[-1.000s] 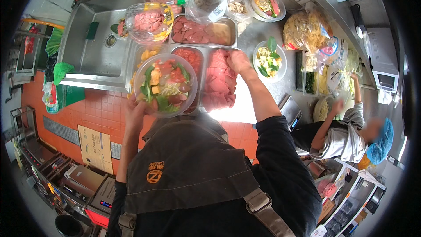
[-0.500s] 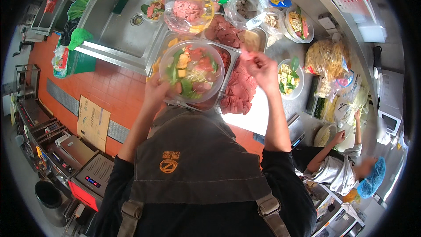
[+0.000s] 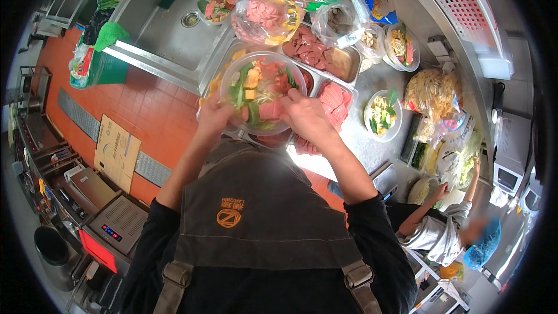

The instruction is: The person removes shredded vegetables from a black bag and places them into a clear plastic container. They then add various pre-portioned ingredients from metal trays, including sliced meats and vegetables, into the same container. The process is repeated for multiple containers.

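A clear round plastic bowl (image 3: 263,54) sits over the metal trays in front of me. In it are green leaves, bean sprouts, yellow-orange chunks and pink meat. My left hand (image 3: 213,117) is closed on the bowl's near left rim. Over the near right rim reaches my right hand (image 3: 305,115), its fingertips pinched at a pink meat slice (image 3: 269,110) inside the bowl. Just beyond this hand, a metal tray holds stacked pink meat slices (image 3: 333,103). Farther back, another tray contains darker red meat slices (image 3: 311,49).
A steel sink (image 3: 131,52) lies at the far left, with a filled bowl (image 3: 217,8) at its edge. Bagged pink meat (image 3: 267,18) rests behind my bowl. Filled bowls (image 3: 382,116) and bagged noodles (image 3: 431,90) stand rightward. A co-worker in a blue hair cover (image 3: 483,243) works at right.
My right hand has moved left and nearer, from above the meat trays into the bowl, bringing a pink slice. My left hand stays on the bowl. The whole view has shifted slightly.
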A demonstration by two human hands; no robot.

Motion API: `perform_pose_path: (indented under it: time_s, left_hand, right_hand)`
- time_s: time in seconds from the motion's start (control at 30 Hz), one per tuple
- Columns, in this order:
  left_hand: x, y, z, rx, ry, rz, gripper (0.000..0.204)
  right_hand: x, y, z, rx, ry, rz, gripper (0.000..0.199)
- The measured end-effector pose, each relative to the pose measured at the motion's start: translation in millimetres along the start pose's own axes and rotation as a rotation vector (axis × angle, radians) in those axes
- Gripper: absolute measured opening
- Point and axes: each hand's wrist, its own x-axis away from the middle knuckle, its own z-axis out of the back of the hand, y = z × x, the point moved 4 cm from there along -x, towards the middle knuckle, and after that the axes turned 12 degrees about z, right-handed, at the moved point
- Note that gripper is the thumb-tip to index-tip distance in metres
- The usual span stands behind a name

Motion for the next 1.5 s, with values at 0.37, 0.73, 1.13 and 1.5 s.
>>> perform_pose_path:
  time_s: [0.37, 0.73, 1.13, 1.5]
  left_hand:
    - [-5, -10, 8, -0.009, -0.012, 0.035, 0.046]
    - [1, -4, 0, 0.019, 0.021, 0.01, 0.047]
    - [1, -8, -1, -0.072, 0.027, -0.014, 0.045]
    - [33, 5, 67, 0.047, 0.182, 0.157, 0.04]
  right_hand:
    - [-11, -1, -7, 0.128, -0.014, -0.036, 0.023]
    - [6, 6, 15, -0.109, 0.345, 0.245, 0.014]
    - [44, 109, 56, -0.969, 0.698, -0.573, 0.014]
    - [109, 185, -15, -0.325, 0.26, -0.729, 0.033]
